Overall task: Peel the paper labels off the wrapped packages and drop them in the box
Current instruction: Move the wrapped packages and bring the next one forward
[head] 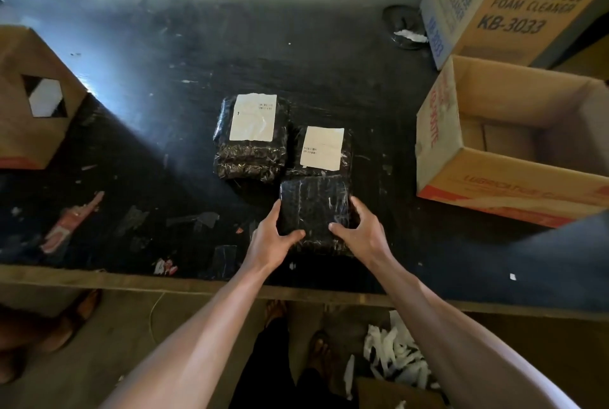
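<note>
On the table (164,79), 3 packages (314,210) cluster centrally, with the open box (494,178) to their right.

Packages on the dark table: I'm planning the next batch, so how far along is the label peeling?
Done: torn white paper strips lie on the floor below. In hand: the left hand and right hand grip a black plastic-wrapped package showing no label on top. Left: two more black wrapped packages still carry white paper labels. The open cardboard box looks empty where visible.
</note>
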`<control>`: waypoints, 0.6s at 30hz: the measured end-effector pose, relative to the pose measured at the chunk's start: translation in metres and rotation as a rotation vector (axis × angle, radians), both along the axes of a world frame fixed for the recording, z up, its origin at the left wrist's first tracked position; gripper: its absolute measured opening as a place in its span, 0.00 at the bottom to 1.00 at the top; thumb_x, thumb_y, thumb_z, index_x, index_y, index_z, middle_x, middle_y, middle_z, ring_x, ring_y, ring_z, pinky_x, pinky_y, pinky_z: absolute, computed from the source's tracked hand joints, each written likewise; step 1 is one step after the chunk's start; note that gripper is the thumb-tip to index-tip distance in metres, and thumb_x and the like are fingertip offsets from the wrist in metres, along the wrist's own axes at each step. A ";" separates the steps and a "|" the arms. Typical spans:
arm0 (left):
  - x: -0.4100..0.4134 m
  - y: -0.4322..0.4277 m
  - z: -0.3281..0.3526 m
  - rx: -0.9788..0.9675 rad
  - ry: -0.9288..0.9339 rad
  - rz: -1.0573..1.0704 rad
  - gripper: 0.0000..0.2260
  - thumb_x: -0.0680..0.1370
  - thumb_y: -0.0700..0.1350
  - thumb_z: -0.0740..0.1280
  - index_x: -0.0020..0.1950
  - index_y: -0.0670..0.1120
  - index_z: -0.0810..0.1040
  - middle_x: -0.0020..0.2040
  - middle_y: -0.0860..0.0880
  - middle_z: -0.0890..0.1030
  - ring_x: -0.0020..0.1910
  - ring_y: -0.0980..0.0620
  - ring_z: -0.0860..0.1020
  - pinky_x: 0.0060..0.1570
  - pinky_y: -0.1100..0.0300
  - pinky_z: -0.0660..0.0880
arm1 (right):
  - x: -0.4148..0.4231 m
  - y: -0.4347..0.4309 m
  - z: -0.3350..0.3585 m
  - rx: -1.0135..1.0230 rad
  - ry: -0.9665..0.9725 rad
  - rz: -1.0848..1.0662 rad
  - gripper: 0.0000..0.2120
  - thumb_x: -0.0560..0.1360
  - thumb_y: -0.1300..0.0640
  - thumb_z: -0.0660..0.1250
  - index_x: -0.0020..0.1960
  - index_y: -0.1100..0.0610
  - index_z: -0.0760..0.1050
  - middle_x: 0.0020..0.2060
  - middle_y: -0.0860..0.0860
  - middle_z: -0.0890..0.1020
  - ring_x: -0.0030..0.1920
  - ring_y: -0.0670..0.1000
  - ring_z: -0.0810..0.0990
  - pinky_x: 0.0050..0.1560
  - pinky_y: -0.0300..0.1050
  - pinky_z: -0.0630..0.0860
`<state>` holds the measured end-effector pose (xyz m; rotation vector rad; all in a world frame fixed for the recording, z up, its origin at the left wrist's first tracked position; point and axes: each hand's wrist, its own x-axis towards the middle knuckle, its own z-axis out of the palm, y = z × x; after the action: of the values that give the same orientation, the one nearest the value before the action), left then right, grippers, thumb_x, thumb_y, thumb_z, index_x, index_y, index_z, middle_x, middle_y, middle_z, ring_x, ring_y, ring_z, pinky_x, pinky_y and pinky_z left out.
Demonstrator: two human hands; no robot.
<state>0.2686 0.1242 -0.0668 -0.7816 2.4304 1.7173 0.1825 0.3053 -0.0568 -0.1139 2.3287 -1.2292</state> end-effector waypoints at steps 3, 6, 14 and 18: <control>0.005 0.006 -0.003 0.004 -0.028 -0.024 0.38 0.75 0.46 0.74 0.79 0.51 0.57 0.61 0.61 0.73 0.62 0.61 0.71 0.64 0.61 0.66 | 0.007 0.006 -0.008 0.018 -0.020 -0.019 0.42 0.75 0.53 0.75 0.81 0.56 0.56 0.74 0.53 0.71 0.74 0.52 0.69 0.70 0.47 0.67; 0.006 0.012 -0.009 0.001 -0.062 -0.036 0.38 0.75 0.47 0.73 0.79 0.51 0.56 0.65 0.56 0.75 0.67 0.55 0.72 0.68 0.56 0.66 | 0.010 0.010 -0.015 0.018 -0.054 -0.028 0.41 0.76 0.53 0.74 0.81 0.55 0.55 0.75 0.54 0.69 0.75 0.53 0.68 0.72 0.49 0.66; -0.007 0.017 -0.016 0.031 -0.085 -0.071 0.39 0.75 0.46 0.74 0.80 0.52 0.54 0.69 0.54 0.74 0.69 0.54 0.71 0.70 0.53 0.66 | -0.004 0.018 -0.024 0.031 -0.060 -0.038 0.42 0.76 0.54 0.74 0.82 0.54 0.53 0.77 0.54 0.67 0.76 0.54 0.66 0.75 0.54 0.65; -0.010 0.016 -0.016 -0.006 -0.103 -0.082 0.39 0.75 0.47 0.73 0.80 0.50 0.54 0.71 0.51 0.72 0.71 0.52 0.70 0.70 0.53 0.65 | -0.008 0.020 -0.028 0.034 -0.046 -0.030 0.41 0.76 0.54 0.74 0.81 0.55 0.55 0.77 0.53 0.67 0.76 0.53 0.65 0.74 0.52 0.63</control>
<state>0.2589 0.1405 -0.0829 -0.7405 2.3662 1.6009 0.1746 0.3255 -0.0846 -0.0394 2.3183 -1.1937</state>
